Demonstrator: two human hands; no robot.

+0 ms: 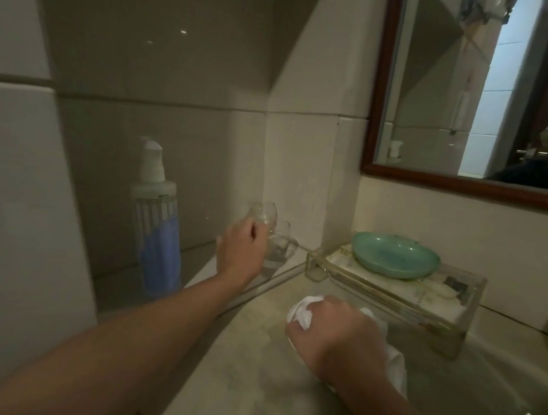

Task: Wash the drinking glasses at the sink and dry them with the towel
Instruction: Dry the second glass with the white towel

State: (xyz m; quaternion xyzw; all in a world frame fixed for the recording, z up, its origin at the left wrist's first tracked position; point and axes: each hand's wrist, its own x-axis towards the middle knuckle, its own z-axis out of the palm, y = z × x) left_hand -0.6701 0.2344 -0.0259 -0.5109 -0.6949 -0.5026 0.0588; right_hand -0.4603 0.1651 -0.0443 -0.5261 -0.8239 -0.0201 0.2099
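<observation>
Seemingly the drying step is in hand. In the head view, the left hand (243, 250) has its fingers (257, 230) curled round a clear drinking glass (264, 212) over the corner ledge. A second glass (282, 244) stands at four o'clock of it, touching or nearly so. At five o'clock of the left hand, the right hand (335, 339) rests on the bench (243, 386), fingers clenched on the bunched white towel (301, 314). Whether the held glass is being set down or lifted cannot be told; either way the next move needs a steady grip, keeping the two glasses from knocking.
</observation>
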